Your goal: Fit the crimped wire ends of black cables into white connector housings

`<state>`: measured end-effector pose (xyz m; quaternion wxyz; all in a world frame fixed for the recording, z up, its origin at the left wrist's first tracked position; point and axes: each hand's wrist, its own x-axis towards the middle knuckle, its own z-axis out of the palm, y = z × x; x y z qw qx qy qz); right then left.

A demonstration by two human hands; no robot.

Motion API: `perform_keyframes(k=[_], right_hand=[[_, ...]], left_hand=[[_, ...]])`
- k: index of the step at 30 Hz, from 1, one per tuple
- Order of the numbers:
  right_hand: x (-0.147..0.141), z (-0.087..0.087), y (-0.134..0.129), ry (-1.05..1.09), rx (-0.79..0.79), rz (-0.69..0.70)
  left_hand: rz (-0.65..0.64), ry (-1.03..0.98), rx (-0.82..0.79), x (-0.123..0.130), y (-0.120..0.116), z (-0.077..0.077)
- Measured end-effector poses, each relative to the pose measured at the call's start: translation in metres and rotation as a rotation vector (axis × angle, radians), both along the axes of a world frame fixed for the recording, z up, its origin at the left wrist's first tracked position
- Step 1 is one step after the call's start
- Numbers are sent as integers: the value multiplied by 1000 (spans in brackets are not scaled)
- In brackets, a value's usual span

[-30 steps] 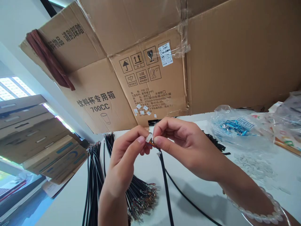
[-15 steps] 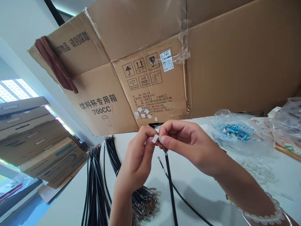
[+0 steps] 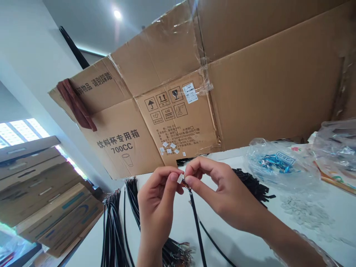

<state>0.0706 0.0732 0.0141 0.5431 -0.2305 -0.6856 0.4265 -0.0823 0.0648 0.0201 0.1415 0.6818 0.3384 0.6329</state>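
Between my two hands, at the middle of the view, is a small white connector [image 3: 180,178] on the coloured wires at the end of a black cable [image 3: 197,226]. My left hand [image 3: 160,200] pinches the connector between thumb and forefinger. My right hand [image 3: 215,187] has its thumb and forefinger closed on the short wires beside the connector. The cable hangs down from the fingertips toward the lower edge. Behind it on the white table [image 3: 219,237] lies a thinner black cable [image 3: 217,246].
Bundles of black cables [image 3: 112,230] lie at the left. Short black pieces [image 3: 251,185] sit behind my right hand. Farther right are a clear bag with blue parts [image 3: 275,163] and scattered clear pieces [image 3: 306,211]. A cardboard wall [image 3: 267,85] stands at the back.
The view has tilted up, so the cardboard sits lower in it. My hands are still at the connector, a little lower in view. The short black pieces now show behind my right hand.
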Motion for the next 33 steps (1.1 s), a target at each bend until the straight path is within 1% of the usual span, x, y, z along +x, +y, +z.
perform_keyframes(k=[3,6,7,9,11,13,16,18,20,22,24,27,30,33], right_hand=[[1,4,-3,-34,54,-42],[1,14,-5,-105,71,-51],[1,18,-6,-133,75,-46],[2,24,-11,-170,76,-27],[5,26,-20,-181,64,-21],[9,23,-31,-175,54,-30],[17,11,-46,-134,49,-72],[20,2,-55,-80,54,-77],[22,-5,-62,-14,36,-74],[21,-7,-68,51,-18,-76],[20,-6,-72,113,-94,-71],[21,-3,-74,197,-180,-39],[23,-2,-71,234,-216,-20],[27,-3,-67,233,-213,-9]], left_hand=[[-52,-30,-36,-2,-7,4],[-30,-40,-51,-6,-14,9],[-41,-60,-56,-8,-15,11],[-115,-106,-67,-10,-17,14],[-239,-147,-112,-10,-19,15],[-376,-204,-191,-7,-21,14],[-560,-273,-292,2,-28,11],[-644,-296,-335,9,-34,9],[-691,-319,-372,15,-42,9],[-696,-330,-414,19,-49,10],[-674,-327,-446,23,-53,11],[-631,-339,-442,29,-56,12],[-578,-350,-411,34,-55,10],[-506,-330,-397,37,-53,4]])
